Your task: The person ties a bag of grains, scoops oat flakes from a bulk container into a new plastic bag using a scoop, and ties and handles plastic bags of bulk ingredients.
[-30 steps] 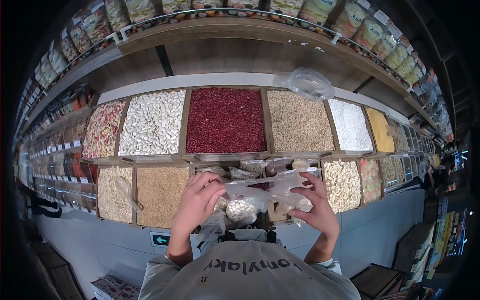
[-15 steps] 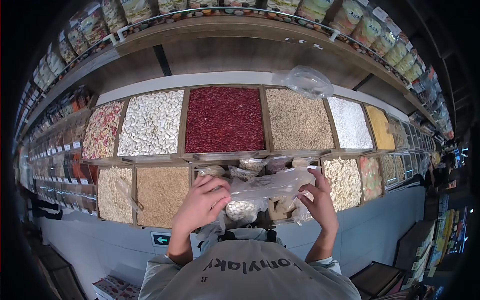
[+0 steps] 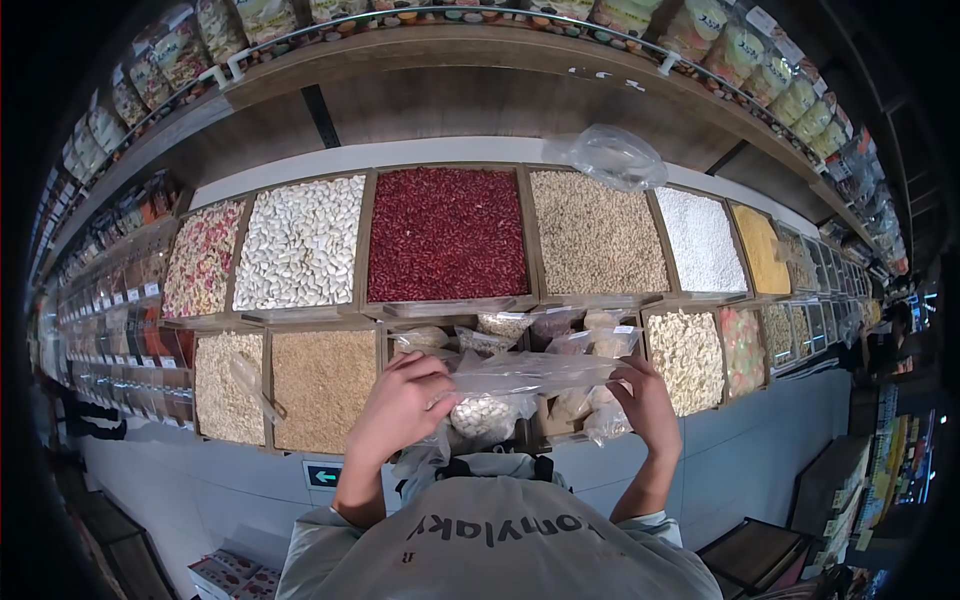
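A clear plastic bag (image 3: pixel 535 374) is stretched sideways between my two hands. My left hand (image 3: pixel 405 400) grips its left end with the fingers curled in. My right hand (image 3: pixel 643 395) pinches the right end between thumb and fingers. White beans (image 3: pixel 482 415) in clear plastic show just below the stretched part; I cannot tell whether they are in this same bag. Behind the plastic, several small filled bags (image 3: pixel 488 340) lie in the front compartment, partly hidden.
Red beans (image 3: pixel 445 235), large white beans (image 3: pixel 300 243) and pale grains (image 3: pixel 597 232) fill the back bins. A clear scoop (image 3: pixel 252 388) rests in a front bin at left. A clear plastic container (image 3: pixel 617 158) lies behind the grain bin. Packaged goods line the shelf (image 3: pixel 450 52) above.
The plastic bag has been drawn flatter and tauter, its right side coming down. My right hand's fingers have closed in on the bag's edge; my left hand has hardly moved.
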{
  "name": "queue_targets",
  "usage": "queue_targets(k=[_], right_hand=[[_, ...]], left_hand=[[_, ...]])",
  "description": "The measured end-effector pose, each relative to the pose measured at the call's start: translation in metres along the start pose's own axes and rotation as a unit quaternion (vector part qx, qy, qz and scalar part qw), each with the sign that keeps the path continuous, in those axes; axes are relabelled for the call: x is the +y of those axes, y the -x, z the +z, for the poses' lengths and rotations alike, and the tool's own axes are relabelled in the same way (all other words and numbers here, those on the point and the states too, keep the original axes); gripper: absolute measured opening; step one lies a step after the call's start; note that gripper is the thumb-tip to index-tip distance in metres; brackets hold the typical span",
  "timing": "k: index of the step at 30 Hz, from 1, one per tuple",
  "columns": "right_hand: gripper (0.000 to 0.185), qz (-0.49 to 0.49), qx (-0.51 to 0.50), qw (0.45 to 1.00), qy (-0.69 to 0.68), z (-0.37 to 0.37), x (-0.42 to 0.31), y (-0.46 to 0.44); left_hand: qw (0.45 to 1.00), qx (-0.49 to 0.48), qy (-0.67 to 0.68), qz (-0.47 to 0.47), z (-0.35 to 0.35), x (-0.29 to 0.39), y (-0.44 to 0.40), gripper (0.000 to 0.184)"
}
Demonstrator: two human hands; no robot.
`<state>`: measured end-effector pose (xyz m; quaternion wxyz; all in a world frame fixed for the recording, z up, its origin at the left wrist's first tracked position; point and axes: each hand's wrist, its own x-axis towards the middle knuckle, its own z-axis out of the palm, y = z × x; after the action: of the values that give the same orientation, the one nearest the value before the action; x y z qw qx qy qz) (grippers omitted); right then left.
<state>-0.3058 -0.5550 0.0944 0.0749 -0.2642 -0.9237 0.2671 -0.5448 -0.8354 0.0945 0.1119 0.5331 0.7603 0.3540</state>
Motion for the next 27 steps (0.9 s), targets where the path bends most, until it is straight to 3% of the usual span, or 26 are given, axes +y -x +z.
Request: queue_targets(k=[3,14,19,21,22,24,27], right_hand=[[0.01,0.008,-0.014,0.999,-0.049,-0.014,-0.008,0.002],[0.009,-0.153,0.132,0.955,-0.217,-0.032,-0.049,0.002],[0.012,-0.254,0.136,0.942,-0.172,-0.052,-0.085,-0.013],[0.013,-0.29,0.135,0.936,-0.15,-0.056,-0.095,-0.016],[0.013,-0.294,0.137,0.935,-0.145,-0.058,-0.099,-0.016],[0.014,-0.302,0.143,0.932,-0.138,-0.06,-0.105,-0.019],[0.015,-0.323,0.14,0.926,-0.133,-0.06,-0.108,-0.02]], left_hand=[[0.994,0.064,0.087,-0.006,-0.002,0.006,0.003,0.013],[0.96,0.247,0.112,-0.066,-0.024,0.001,-0.003,0.007],[0.953,0.268,0.131,-0.056,-0.018,-0.013,-0.019,0.006],[0.933,0.244,0.261,-0.038,-0.004,-0.03,-0.025,0.019],[0.933,0.246,0.261,-0.037,0.002,-0.032,-0.026,0.019],[0.877,0.254,0.402,-0.073,0.014,-0.035,-0.033,0.037],[0.809,0.094,0.565,-0.131,0.048,-0.067,-0.029,0.073]])
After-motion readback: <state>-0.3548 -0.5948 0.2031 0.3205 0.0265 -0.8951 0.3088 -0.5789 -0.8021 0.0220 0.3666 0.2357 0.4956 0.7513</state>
